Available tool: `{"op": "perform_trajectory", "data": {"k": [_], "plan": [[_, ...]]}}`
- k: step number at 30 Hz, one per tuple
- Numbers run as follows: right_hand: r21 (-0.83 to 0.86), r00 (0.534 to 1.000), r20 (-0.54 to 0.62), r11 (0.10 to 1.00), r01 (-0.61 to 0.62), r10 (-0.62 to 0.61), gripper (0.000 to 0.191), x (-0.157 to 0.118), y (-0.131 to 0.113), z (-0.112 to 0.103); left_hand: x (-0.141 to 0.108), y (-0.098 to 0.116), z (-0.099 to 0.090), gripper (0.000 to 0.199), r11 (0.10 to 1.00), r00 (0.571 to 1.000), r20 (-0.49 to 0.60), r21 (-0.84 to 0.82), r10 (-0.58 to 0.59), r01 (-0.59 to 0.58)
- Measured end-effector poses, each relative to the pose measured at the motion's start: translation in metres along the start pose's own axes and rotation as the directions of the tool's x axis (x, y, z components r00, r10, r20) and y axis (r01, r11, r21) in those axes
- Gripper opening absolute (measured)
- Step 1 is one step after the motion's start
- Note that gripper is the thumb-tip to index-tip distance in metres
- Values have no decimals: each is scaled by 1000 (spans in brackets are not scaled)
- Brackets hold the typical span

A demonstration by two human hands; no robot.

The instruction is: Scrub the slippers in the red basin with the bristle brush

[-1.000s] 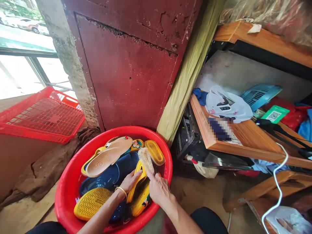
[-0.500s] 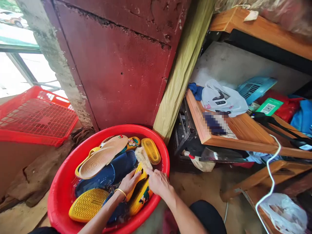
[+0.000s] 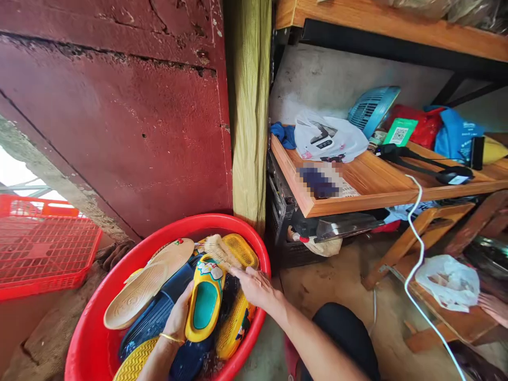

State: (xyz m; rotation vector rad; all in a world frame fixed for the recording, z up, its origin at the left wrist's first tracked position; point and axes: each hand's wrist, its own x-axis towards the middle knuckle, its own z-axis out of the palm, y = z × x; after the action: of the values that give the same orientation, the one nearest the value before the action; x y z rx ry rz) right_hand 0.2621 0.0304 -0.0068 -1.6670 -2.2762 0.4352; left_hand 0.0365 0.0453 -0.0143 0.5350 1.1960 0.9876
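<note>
A red basin (image 3: 89, 312) holds water and several shoes. My left hand (image 3: 178, 317) grips a small yellow slipper (image 3: 204, 312) with a teal insole by its left side, its opening facing up. In my right hand (image 3: 256, 288) is a scrub brush (image 3: 222, 253) with pale bristles, lying at the slipper's decorated toe. A beige sandal (image 3: 148, 286) and a dark blue slipper (image 3: 159, 312) lie left of my left hand. Yellow soles show behind the brush and at the basin's lower left. Another yellow slipper (image 3: 236, 323) rests below my right hand.
A red plastic crate (image 3: 47, 243) stands at the left. On the right, a wooden shelf (image 3: 373, 198) bears a white plastic bag (image 3: 331, 138) and a blue fan (image 3: 373, 111). A white cable (image 3: 415, 227) hangs before a low wooden stool. Someone's hand (image 3: 494, 307) shows at the right edge.
The yellow slipper is now turned opening up and raised in my left hand. The brush has shifted onto its toe. The view has swung right, bringing another person's hand into sight.
</note>
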Motion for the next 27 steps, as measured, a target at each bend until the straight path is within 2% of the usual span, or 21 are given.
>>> {"op": "perform_trajectory", "data": {"k": [2,5,8,10,12,15,16,18,21,24,27], "plan": [[-1,999,-9,999,-48,48,48,-2,4,-1,3,2,-2,57,1000,1000,3,-30,-5,6],[38,997,-55,998,-57,60,49,-5,1,-5,5,3,-6,63,998,998,-45,-57,-44,42],[73,991,-131,997,30,-20,55,-8,-13,-9,2,2,-5,76,994,996,-10,-70,-88,87],[60,986,-147,994,89,-79,58,-9,-20,-11,-3,1,-3,73,999,998,51,-37,-30,32],[39,993,-114,999,28,-24,57,-8,-21,-12,-9,2,0,71,999,997,69,28,30,-32],[26,983,-78,986,-166,167,51,-5,-10,-17,-16,8,3,75,992,996,43,94,77,-81],[30,977,-82,981,-193,195,51,-5,-7,-19,-17,9,4,76,990,995,35,97,97,-100],[57,982,-114,988,-146,152,54,-8,-5,-24,-19,12,7,77,985,988,9,85,151,-151],[120,988,-155,992,30,-11,58,-26,-17,-33,-17,16,11,76,965,965,-53,57,259,-256],[109,989,-42,984,144,-140,57,-57,-33,-39,-13,25,9,73,916,909,-112,35,401,-399],[15,981,95,986,166,-166,59,-86,-42,-35,-8,36,2,71,871,853,-186,37,488,-490]]}}
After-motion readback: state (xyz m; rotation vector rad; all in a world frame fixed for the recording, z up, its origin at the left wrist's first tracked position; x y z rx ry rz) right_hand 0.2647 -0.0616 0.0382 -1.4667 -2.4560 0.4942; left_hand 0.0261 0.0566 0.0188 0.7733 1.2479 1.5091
